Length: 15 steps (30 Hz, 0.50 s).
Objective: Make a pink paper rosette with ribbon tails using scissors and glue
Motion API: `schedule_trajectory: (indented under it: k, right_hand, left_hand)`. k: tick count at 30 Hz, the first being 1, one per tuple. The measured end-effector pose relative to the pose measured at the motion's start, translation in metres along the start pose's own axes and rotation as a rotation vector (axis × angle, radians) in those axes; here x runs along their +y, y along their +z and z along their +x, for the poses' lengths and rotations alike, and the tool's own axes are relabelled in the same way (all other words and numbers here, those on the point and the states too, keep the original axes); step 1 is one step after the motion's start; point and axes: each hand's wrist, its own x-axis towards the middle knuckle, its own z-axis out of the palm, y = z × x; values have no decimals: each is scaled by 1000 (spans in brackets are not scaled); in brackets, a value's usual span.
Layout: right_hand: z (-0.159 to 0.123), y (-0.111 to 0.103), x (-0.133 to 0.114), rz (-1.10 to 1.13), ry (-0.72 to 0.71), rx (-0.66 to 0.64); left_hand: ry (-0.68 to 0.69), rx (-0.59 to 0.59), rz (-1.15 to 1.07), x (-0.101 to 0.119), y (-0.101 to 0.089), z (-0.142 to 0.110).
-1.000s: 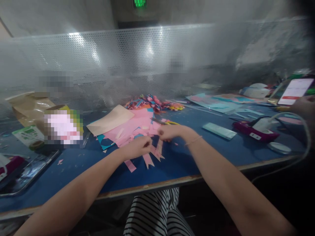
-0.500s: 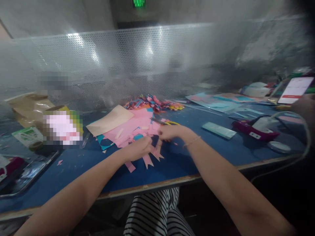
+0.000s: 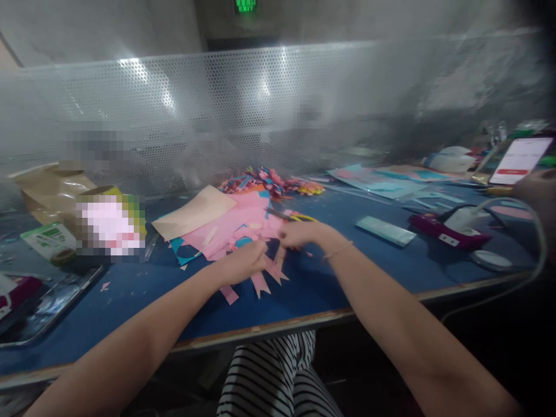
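My left hand (image 3: 247, 260) is closed in a pinch at the pink paper strips (image 3: 260, 284), whose ends are cut in a V. Just right of it, my right hand (image 3: 299, 234) also pinches, at the top of a notched pink strip (image 3: 280, 263); its fingertips are partly hidden. Behind the right hand lie scissors with yellow handles (image 3: 303, 218). Pink paper sheets (image 3: 243, 211) and small scraps spread beyond both hands, with a cream sheet (image 3: 195, 213) on top and blue paper (image 3: 182, 253) showing underneath.
A heap of coloured paper pieces (image 3: 269, 182) lies at the back against the perforated screen (image 3: 238, 104). To the right are a pale flat box (image 3: 386, 230), a purple power strip (image 3: 449, 231) and a cable. Another person's hand (image 3: 536, 188) is by a lit phone (image 3: 521, 159).
Both hands stay almost in the same place, still pinching at the pink strips. The view has shifted very slightly.
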Motion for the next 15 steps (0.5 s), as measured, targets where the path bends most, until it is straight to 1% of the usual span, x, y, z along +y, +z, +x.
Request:
schedule_trajectory:
  k: [4, 7, 11, 15]
  right_hand:
    - [1, 0, 1, 16, 14, -16]
    - [1, 0, 3, 37, 19, -34]
    - [0, 1, 4, 29, 4, -20]
    - [-1, 1, 3, 38, 10, -19]
  left_hand:
    - [-12, -20, -2, 4, -2, -1]
    - [12, -45, -23, 8, -5, -2]
    - [42, -44, -52, 11, -6, -3]
    - [32, -58, -77, 13, -7, -4]
